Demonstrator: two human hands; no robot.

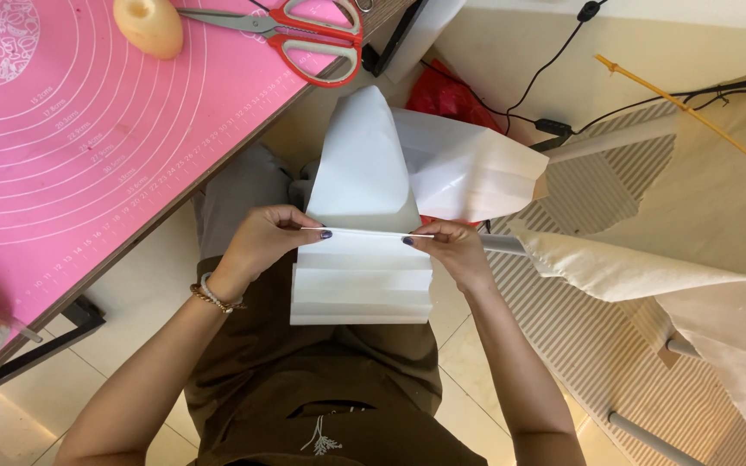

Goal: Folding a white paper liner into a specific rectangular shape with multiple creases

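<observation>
White paper sheet (363,259), accordion-folded, is held over the lap beside the worktop (88,155) edge. Left hand (262,240) and right hand (452,246) pinch opposite ends of the current crease, keeping it straight.

Both forearms are extended from the six o'clock edge and angled inward toward each other. The left hand (265,237) is curled, its thumb and fingers pinched together and pointed toward three o'clock. The right hand (452,248) is pinched likewise, pointed toward nine o'clock. Both wrists are held level.
</observation>
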